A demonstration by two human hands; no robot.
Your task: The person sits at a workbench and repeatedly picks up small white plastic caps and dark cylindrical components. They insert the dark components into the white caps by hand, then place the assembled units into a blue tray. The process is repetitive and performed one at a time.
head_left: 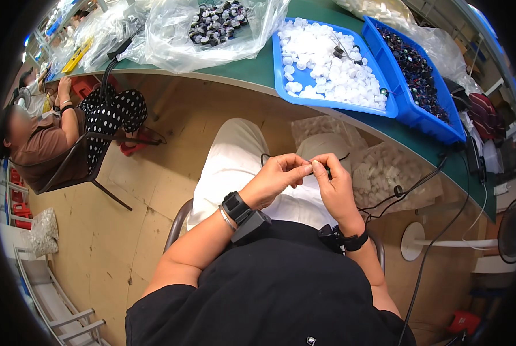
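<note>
Over my lap, my left hand (276, 177) and my right hand (334, 187) meet fingertip to fingertip, both closed in a pinch. Between them is a small dark piece, mostly hidden by the fingers, with a bit of black showing at the right fingers. A thin black wire (263, 159) sticks out in a loop beside the left hand, and a short dark end shows past the right hand. Beyond the hands, a blue tray (281, 86) on the table holds many white translucent plastic caps (315, 57), with a few small black parts among them.
A blue bin (411, 109) of small dark wired parts stands right of the tray on the green table (258, 74). A clear bag (171, 52) holds black-and-white parts. Black cables (408, 196) hang at right near a fan (509, 230). Another person (50, 144) sits at left.
</note>
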